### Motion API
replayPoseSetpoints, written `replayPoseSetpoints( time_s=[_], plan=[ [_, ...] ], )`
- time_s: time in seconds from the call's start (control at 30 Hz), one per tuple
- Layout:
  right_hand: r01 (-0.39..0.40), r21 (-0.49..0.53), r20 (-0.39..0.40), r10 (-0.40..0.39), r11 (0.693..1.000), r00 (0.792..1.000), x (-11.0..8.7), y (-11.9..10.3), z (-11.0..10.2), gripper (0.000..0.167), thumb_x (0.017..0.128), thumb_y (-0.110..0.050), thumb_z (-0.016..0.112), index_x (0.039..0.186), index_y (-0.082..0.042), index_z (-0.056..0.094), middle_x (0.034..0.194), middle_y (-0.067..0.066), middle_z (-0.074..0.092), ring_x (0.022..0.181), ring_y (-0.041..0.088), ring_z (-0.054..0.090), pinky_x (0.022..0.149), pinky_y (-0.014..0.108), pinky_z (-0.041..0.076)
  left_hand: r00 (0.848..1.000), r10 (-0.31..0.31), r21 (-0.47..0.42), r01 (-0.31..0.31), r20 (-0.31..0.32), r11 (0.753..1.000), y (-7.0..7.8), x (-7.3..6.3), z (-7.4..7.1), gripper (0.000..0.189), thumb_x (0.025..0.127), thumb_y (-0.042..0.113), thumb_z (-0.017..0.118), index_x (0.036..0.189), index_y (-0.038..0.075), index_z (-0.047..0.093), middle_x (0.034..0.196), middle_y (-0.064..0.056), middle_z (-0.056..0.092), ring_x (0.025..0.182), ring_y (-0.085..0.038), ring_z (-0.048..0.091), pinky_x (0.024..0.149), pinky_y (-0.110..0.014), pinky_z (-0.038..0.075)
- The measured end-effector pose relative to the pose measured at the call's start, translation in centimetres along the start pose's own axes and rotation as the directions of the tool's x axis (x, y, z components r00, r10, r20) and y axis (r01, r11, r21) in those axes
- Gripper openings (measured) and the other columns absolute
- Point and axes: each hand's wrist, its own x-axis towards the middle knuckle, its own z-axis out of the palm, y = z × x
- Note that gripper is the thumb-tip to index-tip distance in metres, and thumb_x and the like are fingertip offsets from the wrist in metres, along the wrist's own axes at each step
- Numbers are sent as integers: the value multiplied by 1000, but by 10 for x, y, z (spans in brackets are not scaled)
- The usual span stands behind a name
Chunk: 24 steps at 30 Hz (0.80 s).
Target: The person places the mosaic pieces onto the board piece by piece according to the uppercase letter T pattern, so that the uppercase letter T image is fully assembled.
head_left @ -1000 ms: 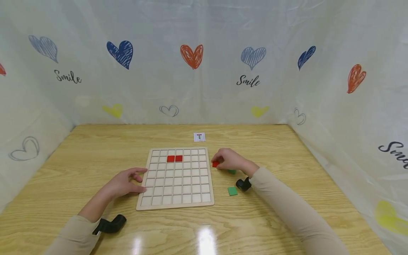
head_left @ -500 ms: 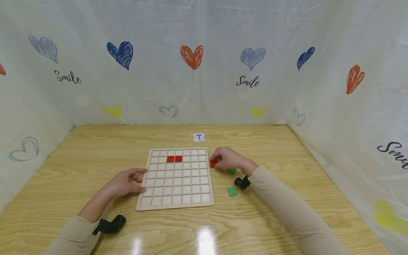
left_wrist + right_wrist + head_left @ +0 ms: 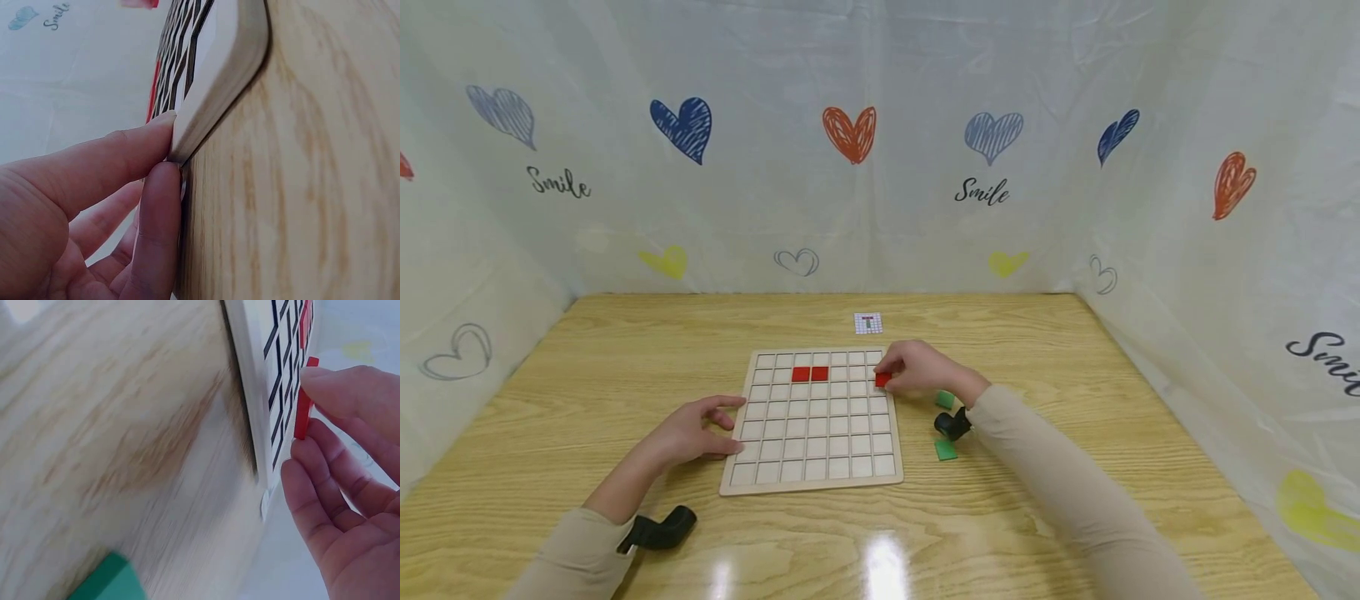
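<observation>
A light wooden grid board [image 3: 808, 425] lies on the table. Two red square tiles [image 3: 801, 374] sit side by side in its second row from the back. My right hand [image 3: 917, 367] pinches another red tile [image 3: 304, 409] between thumb and fingers, over the board's right edge near the same row. In the right wrist view that tile stands tilted above the grid. At the board's left edge, my left hand [image 3: 696, 429] rests with thumb and index finger spread apart, their tips touching the rim. Close up, the thumb [image 3: 125, 156] meets the board's side [image 3: 219, 94].
Green tiles [image 3: 946, 450] lie on the table right of the board, one of them partly near the right wrist's black camera [image 3: 952, 424]. Behind the board is a small card [image 3: 868, 323] printed with a T on a grid. A white curtain [image 3: 895, 225] encloses the table.
My right hand has moved left with the red tile, from beside the board to over its right edge. More of a green tile shows near the wrist. The left hand stays put.
</observation>
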Motion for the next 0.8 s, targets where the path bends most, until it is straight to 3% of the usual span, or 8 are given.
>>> replayPoseSetpoints(
  time_s=[0.53,0.8],
  plan=[
    [-29,77,21,27,997,999,22,-10,7,28,79,-5,73,106,-1,70,92,0,60,82,13,53,72,24,45,1000,-12,9,12,-6,1000,1,-1,0,72,73,11,80,133,-5,44,95,-11,52,75,-20,48,61,-30,44],
    [15,69,27,-17,997,999,33,-10,11,27,79,-5,74,105,-1,70,90,1,60,80,12,53,72,22,44,1000,-7,24,7,-9,1000,1,0,0,72,73,14,80,133,-4,44,95,-11,53,76,-20,47,62,-30,43]
  ],
)
